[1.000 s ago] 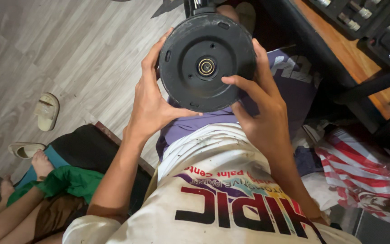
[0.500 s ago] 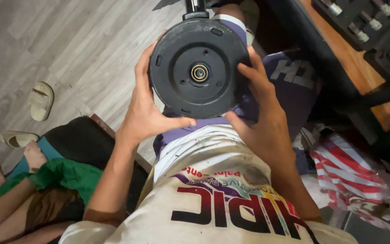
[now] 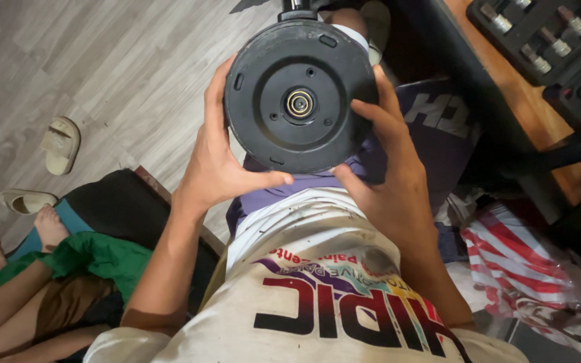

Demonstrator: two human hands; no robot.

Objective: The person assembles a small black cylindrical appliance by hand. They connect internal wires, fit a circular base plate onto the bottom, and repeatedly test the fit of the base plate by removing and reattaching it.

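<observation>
I hold a round black appliance [image 3: 284,81] with its underside turned up toward me. A brass ring connector [image 3: 300,103] sits at the middle of that black base. My left hand [image 3: 220,165] grips the left rim, thumb stretched under the lower edge. My right hand [image 3: 388,171] grips the right rim, fingers spread along the side. The object hangs above my lap, over purple shorts and a stained white printed shirt [image 3: 317,282].
Grey wood-look floor [image 3: 102,60] lies to the left with two beige slippers [image 3: 60,144]. Another person's bare legs and green cloth [image 3: 68,259] sit at lower left. A socket set case [image 3: 546,40] rests on a wooden surface upper right; a red-striped bag [image 3: 526,262] lies at right.
The black appliance has stayed between both hands, shifting slightly within the view. The grip of each hand looks the same.
</observation>
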